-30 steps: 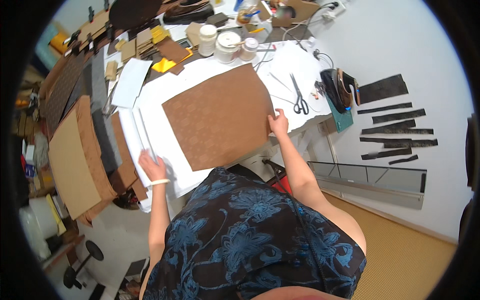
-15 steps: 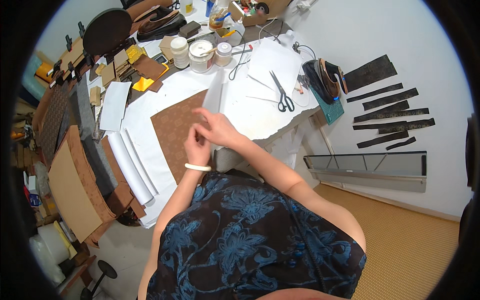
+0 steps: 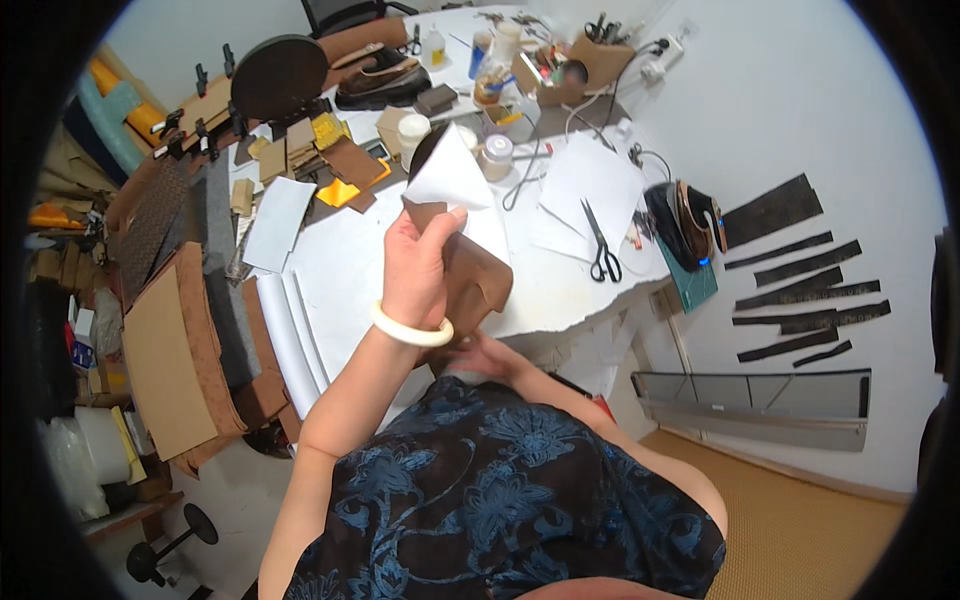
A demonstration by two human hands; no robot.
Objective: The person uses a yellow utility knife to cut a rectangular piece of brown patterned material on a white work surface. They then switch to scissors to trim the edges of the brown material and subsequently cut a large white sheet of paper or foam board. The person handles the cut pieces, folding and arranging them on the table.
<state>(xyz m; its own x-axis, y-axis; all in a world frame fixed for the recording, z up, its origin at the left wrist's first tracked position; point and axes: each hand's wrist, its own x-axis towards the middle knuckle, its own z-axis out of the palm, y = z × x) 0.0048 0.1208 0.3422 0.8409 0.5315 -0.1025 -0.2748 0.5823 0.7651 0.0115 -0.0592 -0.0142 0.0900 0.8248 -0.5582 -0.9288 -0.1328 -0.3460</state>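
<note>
My left hand (image 3: pixel 415 265), with a cream bangle on the wrist, is closed on a brown leather-like sheet (image 3: pixel 475 270) raised above the table. The thumb presses on it from above. The sheet bends and drapes to the right of that hand. A white flap (image 3: pixel 452 175), paper or backing, curls up past my fingertips; a dark patch shows behind it. My right hand (image 3: pixel 482 358) is lower, close to my body at the table's near edge. Its fingers are curled at the sheet's lower end, partly hidden and slightly blurred.
White paper covers the table (image 3: pixel 350 250). Black-handled scissors (image 3: pixel 600 245) lie at right, near an iron (image 3: pixel 680 222) and a green cutting mat (image 3: pixel 697 287). Jars (image 3: pixel 497 158) and leather scraps (image 3: pixel 352 162) are farther back. A white roll (image 3: pixel 285 335) lies at left.
The brown sheet has come up off the table and is bent in my grip. My left hand moved up and forward; the right went down toward my body. The view shifted.
</note>
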